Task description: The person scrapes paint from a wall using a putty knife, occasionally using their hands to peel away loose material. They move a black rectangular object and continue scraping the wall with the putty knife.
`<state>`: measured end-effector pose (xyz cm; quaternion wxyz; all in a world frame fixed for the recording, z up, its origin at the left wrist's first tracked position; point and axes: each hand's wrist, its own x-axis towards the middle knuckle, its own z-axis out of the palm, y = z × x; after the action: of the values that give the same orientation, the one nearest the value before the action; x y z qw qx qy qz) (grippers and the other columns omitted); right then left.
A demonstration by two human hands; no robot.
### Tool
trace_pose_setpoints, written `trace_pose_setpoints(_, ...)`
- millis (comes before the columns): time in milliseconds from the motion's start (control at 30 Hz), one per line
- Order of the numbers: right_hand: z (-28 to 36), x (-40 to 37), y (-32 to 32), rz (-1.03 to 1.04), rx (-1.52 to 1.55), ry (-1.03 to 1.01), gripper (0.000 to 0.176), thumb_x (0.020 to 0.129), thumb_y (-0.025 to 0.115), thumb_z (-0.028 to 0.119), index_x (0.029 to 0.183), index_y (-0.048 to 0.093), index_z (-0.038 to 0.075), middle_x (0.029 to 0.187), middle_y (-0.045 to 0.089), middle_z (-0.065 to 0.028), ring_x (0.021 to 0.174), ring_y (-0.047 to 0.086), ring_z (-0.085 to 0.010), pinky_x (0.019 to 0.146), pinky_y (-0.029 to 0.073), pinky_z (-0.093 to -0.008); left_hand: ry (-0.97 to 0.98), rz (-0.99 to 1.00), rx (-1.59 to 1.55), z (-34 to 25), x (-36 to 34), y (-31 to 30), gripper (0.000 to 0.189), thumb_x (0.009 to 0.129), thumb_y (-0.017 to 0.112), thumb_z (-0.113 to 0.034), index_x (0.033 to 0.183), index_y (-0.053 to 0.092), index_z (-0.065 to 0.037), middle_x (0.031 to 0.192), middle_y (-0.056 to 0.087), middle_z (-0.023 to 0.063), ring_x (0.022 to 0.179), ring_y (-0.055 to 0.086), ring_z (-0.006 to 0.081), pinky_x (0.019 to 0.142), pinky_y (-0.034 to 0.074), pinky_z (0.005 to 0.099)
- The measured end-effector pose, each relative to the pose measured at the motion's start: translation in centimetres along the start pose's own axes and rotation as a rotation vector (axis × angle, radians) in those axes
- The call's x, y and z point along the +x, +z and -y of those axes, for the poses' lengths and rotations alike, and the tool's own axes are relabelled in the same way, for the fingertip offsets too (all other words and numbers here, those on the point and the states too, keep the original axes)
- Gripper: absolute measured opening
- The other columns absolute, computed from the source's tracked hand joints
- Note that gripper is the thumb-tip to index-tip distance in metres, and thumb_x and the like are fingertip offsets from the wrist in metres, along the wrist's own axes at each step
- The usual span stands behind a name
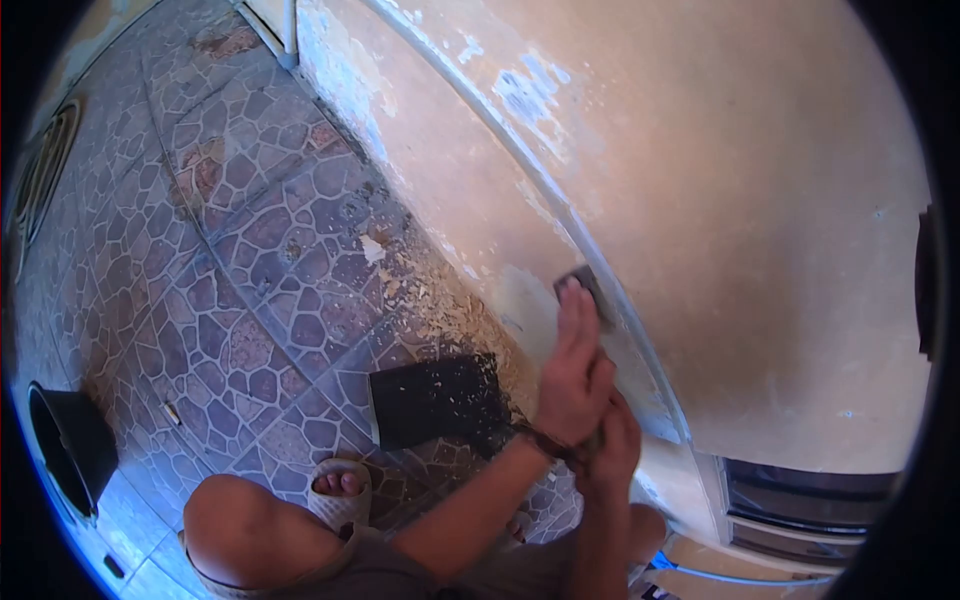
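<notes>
A scraper (580, 275) with a dark, flat blade is against the lower wall (470, 190), beside the raised ledge. My left hand (572, 385) lies along it, its fingers stretched out and pressed together onto the blade. Behind and below, my right hand (612, 455) is closed around what appears to be the scraper's handle, mostly hidden by the hands. Pale bare patches show on the wall around the blade. A dark bracelet or cord (548, 442) crosses my left wrist.
Paint flakes (440, 300) litter the stone-patterned floor (260, 330) along the wall's foot. A black flat mat or sheet (440, 400) lies near my sandalled foot (340, 490). At the far left are a black tub (85, 450) and a coiled hose (50, 170). A blue cable (740, 578) runs lower right.
</notes>
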<state>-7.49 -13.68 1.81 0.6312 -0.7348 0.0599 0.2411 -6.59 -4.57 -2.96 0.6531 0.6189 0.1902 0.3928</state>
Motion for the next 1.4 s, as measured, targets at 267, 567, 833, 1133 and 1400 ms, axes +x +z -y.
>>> trace_pose_setpoints(267, 0.7, -2.4, -6.9, -0.063, -0.178, -0.007, 0.035, 0.091, 0.046, 0.017, 0.117, 0.054, -0.005, 0.069, 0.058, -0.0062, 0.045, 0.046, -0.0091, 0.038, 0.033, -0.0219, -0.076, 0.009, -0.110, -0.8, -6.4, 5.9, 0.059, 0.086, 0.044, -0.002, 0.141, 0.024, 0.007, 0.145, 0.018, 0.0329, 0.135, 0.021, 0.0400, 0.104, 0.033, 0.0381)
trace_pose_setpoints(567, -0.3, -2.4, -6.3, -0.135, -0.029, 0.108, 0.034, 0.092, 0.044, 0.017, 0.118, 0.054, -0.002, 0.063, 0.058, -0.0047, 0.034, 0.041, -0.0064, 0.028, 0.026, -0.0207, -0.160, 0.002, -0.053, -0.5, -5.5, 5.1, 0.059, 0.084, 0.047, -0.003, 0.138, 0.027, 0.009, 0.141, 0.026, 0.0337, 0.130, 0.034, 0.0394, 0.100, 0.038, 0.0373)
trace_pose_setpoints(833, 0.6, -3.7, -5.7, -0.145, 0.063, 0.151, 0.032, 0.092, 0.046, 0.014, 0.117, 0.055, -0.004, 0.065, 0.057, -0.0048, 0.037, 0.042, -0.0065, 0.032, 0.027, -0.0218, -0.150, 0.074, -0.073, -1.1, -5.7, 4.3, 0.060, 0.082, 0.048, -0.004, 0.138, 0.029, 0.009, 0.140, 0.028, 0.0338, 0.129, 0.036, 0.0405, 0.096, 0.041, 0.0357)
trace_pose_setpoints(1133, 1.8, -3.3, -3.9, -0.146, -0.026, 0.136, 0.033, 0.092, 0.048, 0.015, 0.118, 0.055, -0.004, 0.064, 0.056, -0.0041, 0.038, 0.041, -0.0051, 0.033, 0.027, -0.0205, -0.136, 0.062, -0.059, -0.4, -4.5, 3.8, 0.065, 0.083, 0.050, -0.008, 0.141, 0.024, 0.003, 0.143, 0.022, 0.0321, 0.129, 0.035, 0.0414, 0.085, 0.048, 0.0352)
trace_pose_setpoints(1400, 0.7, -3.6, -2.7, -0.192, 0.067, 0.132, 0.032, 0.093, 0.046, 0.014, 0.119, 0.054, -0.003, 0.060, 0.053, -0.0023, 0.037, 0.040, -0.0050, 0.031, 0.026, -0.0205, -0.148, 0.082, -0.098, -1.1, -3.7, 2.7, 0.061, 0.081, 0.048, -0.003, 0.137, 0.028, 0.010, 0.140, 0.028, 0.0344, 0.130, 0.035, 0.0387, 0.099, 0.038, 0.0353)
